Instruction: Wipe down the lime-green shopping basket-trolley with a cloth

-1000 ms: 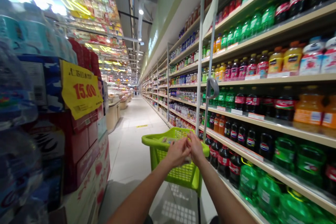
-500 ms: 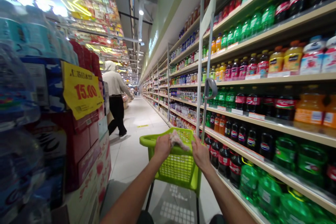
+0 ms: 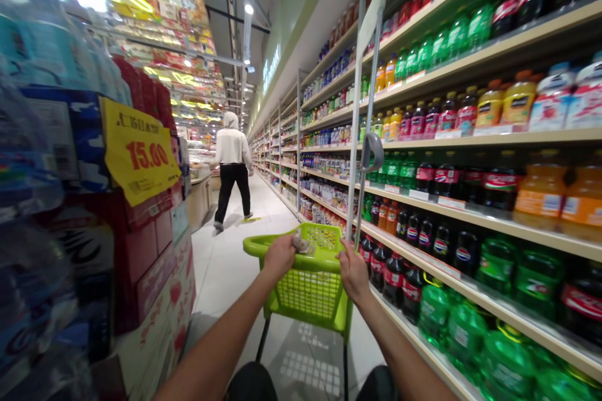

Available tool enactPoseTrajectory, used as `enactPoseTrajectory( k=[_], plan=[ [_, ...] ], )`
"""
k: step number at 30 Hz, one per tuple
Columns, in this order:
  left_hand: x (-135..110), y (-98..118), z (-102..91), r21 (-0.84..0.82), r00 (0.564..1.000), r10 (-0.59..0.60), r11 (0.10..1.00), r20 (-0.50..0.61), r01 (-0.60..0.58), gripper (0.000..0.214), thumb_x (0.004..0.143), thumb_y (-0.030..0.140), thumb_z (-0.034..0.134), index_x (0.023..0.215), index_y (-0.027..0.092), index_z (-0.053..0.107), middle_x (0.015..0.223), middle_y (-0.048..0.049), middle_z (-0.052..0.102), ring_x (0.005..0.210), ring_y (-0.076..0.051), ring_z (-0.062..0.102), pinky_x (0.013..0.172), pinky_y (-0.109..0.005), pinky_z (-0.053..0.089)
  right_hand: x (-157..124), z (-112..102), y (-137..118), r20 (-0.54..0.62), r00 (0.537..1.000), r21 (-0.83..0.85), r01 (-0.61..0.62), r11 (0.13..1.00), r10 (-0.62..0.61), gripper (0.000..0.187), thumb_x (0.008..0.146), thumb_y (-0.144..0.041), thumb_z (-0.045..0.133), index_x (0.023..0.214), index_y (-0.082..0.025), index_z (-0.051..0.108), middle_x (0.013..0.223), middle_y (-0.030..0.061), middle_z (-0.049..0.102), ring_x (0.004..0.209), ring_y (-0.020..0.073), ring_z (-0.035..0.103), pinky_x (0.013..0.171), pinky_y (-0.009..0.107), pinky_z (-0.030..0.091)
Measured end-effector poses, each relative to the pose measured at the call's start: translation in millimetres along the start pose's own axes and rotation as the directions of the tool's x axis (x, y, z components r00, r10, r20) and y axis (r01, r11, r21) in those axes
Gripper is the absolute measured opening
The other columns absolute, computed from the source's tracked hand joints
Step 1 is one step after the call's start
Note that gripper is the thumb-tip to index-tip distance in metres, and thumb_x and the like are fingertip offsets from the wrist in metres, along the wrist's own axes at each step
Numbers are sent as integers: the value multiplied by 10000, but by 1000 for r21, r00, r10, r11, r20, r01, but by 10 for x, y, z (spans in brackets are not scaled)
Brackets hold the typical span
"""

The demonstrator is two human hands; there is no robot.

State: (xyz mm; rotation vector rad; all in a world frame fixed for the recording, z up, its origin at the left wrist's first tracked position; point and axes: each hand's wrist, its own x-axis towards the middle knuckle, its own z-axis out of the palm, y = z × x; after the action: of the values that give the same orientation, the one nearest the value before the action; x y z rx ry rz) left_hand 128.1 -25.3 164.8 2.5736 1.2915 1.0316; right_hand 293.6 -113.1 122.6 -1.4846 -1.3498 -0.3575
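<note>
A lime-green shopping cart [image 3: 305,291] with a grid-patterned basket stands in front of me. My left hand [image 3: 280,255] is closed on a crumpled pale grey cloth [image 3: 301,243], resting at the cart's near rim. At the right corner of that rim is my right hand [image 3: 354,272], its fingers curled against the edge. Just above the right hand rises a grey metal pole [image 3: 369,100] with a loop-shaped grey handle [image 3: 373,152]. Its lower end is partly hidden by the hand.
Shelves of bottled drinks [image 3: 470,178] line the right side. Stacked boxes and bottle packs with a yellow price sign [image 3: 140,151] crowd the left. A person in a pale hooded top [image 3: 231,148] walks ahead on the white tiled floor [image 3: 197,288].
The person ahead has moved right and farther down the aisle. My left hand and the cloth have shifted slightly left along the rim. The view has turned a little to the right.
</note>
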Motion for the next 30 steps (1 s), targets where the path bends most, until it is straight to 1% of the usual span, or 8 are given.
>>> enactPoseTrajectory(
  k=[4, 6, 10, 13, 20, 22, 28, 30],
  plan=[
    [-103, 443, 256, -18, 919, 381, 924, 104, -382, 200, 796, 166, 408, 865, 185, 595, 905, -32, 637, 945, -168, 540, 911, -319, 377, 14, -19, 35, -39, 999, -6, 9, 1000, -9, 447, 845, -317, 266, 1142, -127, 540, 855, 82, 667, 765, 193, 606, 746, 321, 439],
    [-147, 542, 322, -6, 892, 441, 897, 102, -443, 189, 807, 189, 423, 888, 186, 593, 931, -40, 638, 992, -175, 523, 949, -330, 350, 21, -56, 69, -30, 999, 15, 18, 1000, -17, 446, 841, -320, 269, 1137, -127, 541, 852, 78, 666, 754, 187, 607, 734, 305, 445],
    [-100, 154, 155, -45, 988, 155, 987, -22, -156, 270, 825, 163, 368, 990, 171, 581, 1026, -49, 626, 1002, -165, 530, 921, -308, 378, 37, -137, 147, -17, 999, 40, -32, 999, 33, 454, 838, -345, 268, 1143, -140, 536, 709, 39, 665, 731, 188, 605, 744, 311, 442],
    [-48, -157, -8, -22, 997, -11, 1000, -80, 9, 353, 827, 129, 273, 1014, 91, 570, 929, -111, 641, 886, -197, 577, 830, -357, 430, 49, -158, 183, -50, 996, 1, -77, 997, 77, 449, 815, -359, 298, 1102, -140, 564, 693, 36, 665, 732, 196, 602, 747, 317, 435],
    [-184, 399, 262, -1, 945, 327, 945, 5, -327, 359, 778, 87, 370, 1068, 194, 553, 1097, -45, 599, 1054, -167, 501, 938, -333, 368, 56, -181, 224, -45, 997, 14, -66, 998, 67, 436, 777, -336, 343, 1065, -113, 581, 672, 35, 655, 669, 185, 605, 711, 303, 449],
    [-196, 405, 256, -1, 927, 375, 927, 25, -375, 346, 798, 105, 367, 1080, 197, 545, 1112, -53, 593, 1058, -171, 499, 937, -341, 368, 57, -207, 256, -24, 999, 32, -41, 999, 42, 433, 771, -335, 353, 1066, -113, 580, 656, 27, 651, 649, 180, 604, 689, 296, 457],
    [-110, 17, -95, -20, 1000, -18, 1000, -5, 18, 309, 787, 90, 332, 913, 142, 610, 937, -76, 646, 897, -181, 569, 838, -331, 419, 93, -220, 286, 44, 998, 78, -48, 996, 45, 442, 777, -339, 348, 1094, -125, 568, 693, 31, 672, 684, 187, 623, 676, 290, 474],
    [-116, 134, -31, -39, 999, 53, 998, 4, -52, 287, 787, 91, 342, 873, 143, 611, 900, -66, 649, 871, -175, 571, 820, -324, 427, 108, -191, 270, 53, 997, 86, -64, 994, 60, 443, 782, -342, 336, 1089, -126, 571, 701, 34, 677, 696, 192, 628, 684, 295, 476]
  ],
)
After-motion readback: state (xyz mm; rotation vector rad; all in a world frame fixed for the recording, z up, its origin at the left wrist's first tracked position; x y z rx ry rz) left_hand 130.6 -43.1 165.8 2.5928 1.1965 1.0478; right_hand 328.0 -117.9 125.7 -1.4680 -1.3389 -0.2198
